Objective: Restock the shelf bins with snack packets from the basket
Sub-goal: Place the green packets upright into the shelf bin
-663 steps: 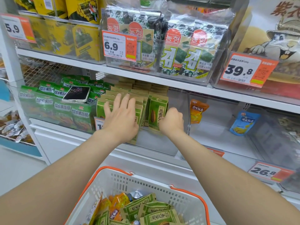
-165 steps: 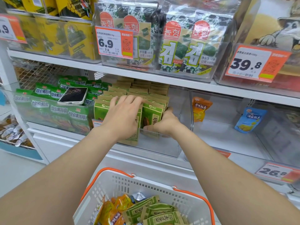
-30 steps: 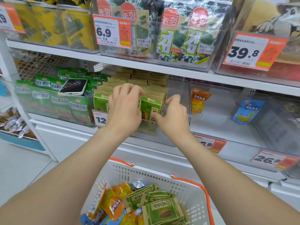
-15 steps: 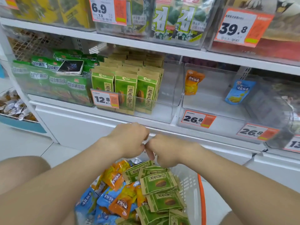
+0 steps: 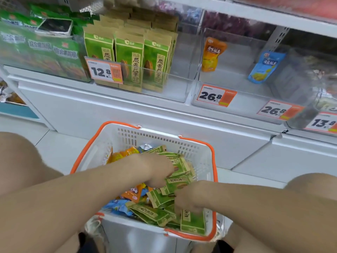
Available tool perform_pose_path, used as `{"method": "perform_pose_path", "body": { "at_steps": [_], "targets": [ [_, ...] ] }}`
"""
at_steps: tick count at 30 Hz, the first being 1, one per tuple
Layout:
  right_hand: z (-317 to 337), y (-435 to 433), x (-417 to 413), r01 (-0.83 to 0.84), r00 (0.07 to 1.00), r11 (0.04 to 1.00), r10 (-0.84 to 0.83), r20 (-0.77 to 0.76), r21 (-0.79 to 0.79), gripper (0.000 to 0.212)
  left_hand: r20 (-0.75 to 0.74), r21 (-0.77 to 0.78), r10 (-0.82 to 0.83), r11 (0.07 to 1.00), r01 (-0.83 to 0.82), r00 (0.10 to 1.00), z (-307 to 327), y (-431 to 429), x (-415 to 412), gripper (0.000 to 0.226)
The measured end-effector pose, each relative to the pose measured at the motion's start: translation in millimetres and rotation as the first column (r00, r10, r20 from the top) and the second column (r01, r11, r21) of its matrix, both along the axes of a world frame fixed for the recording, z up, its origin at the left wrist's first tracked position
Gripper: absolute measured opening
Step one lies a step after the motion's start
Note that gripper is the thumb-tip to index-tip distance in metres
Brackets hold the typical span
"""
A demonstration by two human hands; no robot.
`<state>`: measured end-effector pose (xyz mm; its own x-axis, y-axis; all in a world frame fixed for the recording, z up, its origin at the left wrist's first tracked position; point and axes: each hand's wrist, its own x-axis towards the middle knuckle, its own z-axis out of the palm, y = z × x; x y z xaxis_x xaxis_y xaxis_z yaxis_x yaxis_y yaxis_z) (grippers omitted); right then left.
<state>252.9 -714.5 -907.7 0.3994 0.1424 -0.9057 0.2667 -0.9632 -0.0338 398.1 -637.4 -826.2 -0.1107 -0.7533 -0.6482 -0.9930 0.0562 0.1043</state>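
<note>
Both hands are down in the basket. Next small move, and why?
Probably close the right hand on the green packets under it and lift them toward the bin tagged 12.8. Both it and the left hand rest on green packets in the basket, and that bin, holding the same green packets, has bare space at its right side.

The white slotted plastic basket with an orange rim (image 5: 193, 152) looks smooth and matt. The green-and-tan snack packets (image 5: 151, 213) inside look papery with a dull finish. The clear plastic shelf bins (image 5: 184, 83) are glossy, and the white shelf front (image 5: 127, 114) looks smooth.
</note>
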Motion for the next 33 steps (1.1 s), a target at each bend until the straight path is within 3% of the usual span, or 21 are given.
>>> {"method": "perform_pose_path", "body": {
  "at_steps": [6,10,13,15,20,23,25,28,30,33],
  "targets": [
    [4.3,-2.8,7.2,0.019,0.998,0.999,-0.022,0.064,0.048,0.051,0.024,0.008,-0.021,1.0,0.021,0.999,-8.3,-5.4,0.3,0.033],
    [10.0,-3.0,18.0,-0.033,0.999,0.999,0.032,0.018,0.031,0.044,0.012,0.021,0.014,1.0,-0.014,1.0,-12.5,-9.3,7.3,0.034],
    [21.4,-10.8,25.3,0.029,0.998,0.997,-0.033,0.045,0.075,0.041,0.021,0.043,0.049,0.998,-0.05,0.999,-11.4,-10.9,14.6,0.039],
    [26.3,-18.9,32.6,0.159,0.978,0.979,-0.174,0.113,0.131,0.03,0.031,0.033,0.099,0.994,-0.1,0.995,-11.4,-13.7,21.3,0.028],
    [52.7,-40.5,54.7,0.542,0.742,0.765,-0.63,0.228,0.349,0.037,0.059,0.071,0.24,0.967,-0.244,0.969,8.9,-20.1,46.0,0.014],
    [63.6,-48.3,66.2,0.627,0.516,0.577,-0.811,0.276,0.523,0.03,-0.047,0.093,0.39,0.918,-0.384,0.92,22.5,-19.3,66.8,0.035],
    [62.9,-49.2,69.7,0.647,0.35,0.452,-0.892,0.287,0.614,0.025,-0.202,0.009,0.554,0.826,-0.564,0.808,26.1,-19.4,82.0,0.031],
    [63.2,-42.8,72.4,0.589,0.078,0.237,-0.968,0.237,0.772,0.025,-0.429,-0.049,0.735,0.562,-0.825,0.526,29.0,-17.3,99.5,0.045],
    [65.8,-35.2,76.6,0.488,-0.104,0.125,-0.974,0.199,0.864,0.024,-0.576,0.067,0.765,0.395,-0.916,0.287,30.5,-15.0,100.0,0.05],
    [71.3,-31.0,83.9,0.323,-0.337,0.029,-0.93,0.144,0.946,0.019,-0.79,0.278,0.611,0.299,-0.913,-0.04,34.3,-16.1,93.3,0.043]
  ]
}}
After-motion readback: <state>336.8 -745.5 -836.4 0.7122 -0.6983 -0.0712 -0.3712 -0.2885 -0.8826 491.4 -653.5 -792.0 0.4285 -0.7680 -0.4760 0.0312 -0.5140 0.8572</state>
